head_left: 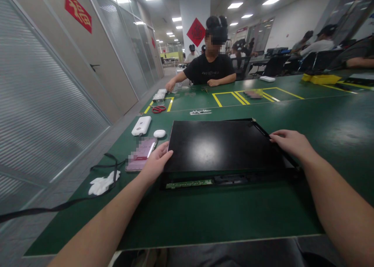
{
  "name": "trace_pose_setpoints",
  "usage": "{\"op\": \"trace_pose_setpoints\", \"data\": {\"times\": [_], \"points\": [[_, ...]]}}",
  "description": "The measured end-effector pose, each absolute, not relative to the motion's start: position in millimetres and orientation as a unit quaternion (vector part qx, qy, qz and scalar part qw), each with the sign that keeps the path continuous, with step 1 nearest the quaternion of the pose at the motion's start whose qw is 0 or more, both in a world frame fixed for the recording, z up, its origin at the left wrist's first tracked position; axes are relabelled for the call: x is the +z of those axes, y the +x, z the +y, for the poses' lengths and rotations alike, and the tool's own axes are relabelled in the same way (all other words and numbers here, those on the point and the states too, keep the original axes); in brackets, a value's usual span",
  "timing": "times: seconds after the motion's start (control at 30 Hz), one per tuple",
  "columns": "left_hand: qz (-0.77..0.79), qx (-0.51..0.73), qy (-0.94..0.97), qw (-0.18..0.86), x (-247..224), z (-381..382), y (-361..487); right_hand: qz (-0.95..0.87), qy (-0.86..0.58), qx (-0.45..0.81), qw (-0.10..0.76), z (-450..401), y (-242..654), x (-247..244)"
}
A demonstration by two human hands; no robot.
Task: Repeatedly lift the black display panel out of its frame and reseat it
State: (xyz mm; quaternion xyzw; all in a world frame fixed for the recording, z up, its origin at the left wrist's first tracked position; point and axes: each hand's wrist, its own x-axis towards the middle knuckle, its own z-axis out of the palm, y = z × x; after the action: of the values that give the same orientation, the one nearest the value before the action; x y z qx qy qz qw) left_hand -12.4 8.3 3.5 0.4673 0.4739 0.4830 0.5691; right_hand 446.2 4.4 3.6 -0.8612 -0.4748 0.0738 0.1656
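Observation:
A black flat screen panel [216,146] lies in front of me, glossy, with a light reflection in its middle. Under it sits a black frame [248,179], showing along the near side and at the far right corner. A narrow green circuit board [188,184] shows in the gap at the near edge. My left hand [157,160] grips the panel's left edge, thumb on top. At the right side, my right hand [290,141] has its thumb and fingers closed on the edge; whether it holds the panel or the frame there I cannot tell.
Left of the panel lie a phone [142,154], a white earbud case [159,133], a white power bank [142,126], a crumpled tissue [103,183] and a black strap [73,202]. Red scissors [158,109] and white strips [200,112] lie farther off. Another person [213,64] sits opposite.

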Motion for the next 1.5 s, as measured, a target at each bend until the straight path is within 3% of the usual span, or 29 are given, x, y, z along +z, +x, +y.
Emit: {"op": "trace_pose_setpoints", "data": {"times": [0.67,1.17,1.33,1.5], "points": [[0.466,0.453,0.515,0.559,-9,15,-19,-0.471,-0.856,0.096,0.192,4,447,5],[0.483,0.457,0.504,0.552,-8,15,-21,-0.493,-0.856,0.055,0.147,7,450,0],[0.52,0.447,0.587,0.43,-10,20,-28,-0.496,-0.855,0.044,0.143,7,451,-1],[0.577,0.358,0.678,0.283,-16,27,-40,-0.473,-0.86,0.068,0.177,7,450,1]]}}
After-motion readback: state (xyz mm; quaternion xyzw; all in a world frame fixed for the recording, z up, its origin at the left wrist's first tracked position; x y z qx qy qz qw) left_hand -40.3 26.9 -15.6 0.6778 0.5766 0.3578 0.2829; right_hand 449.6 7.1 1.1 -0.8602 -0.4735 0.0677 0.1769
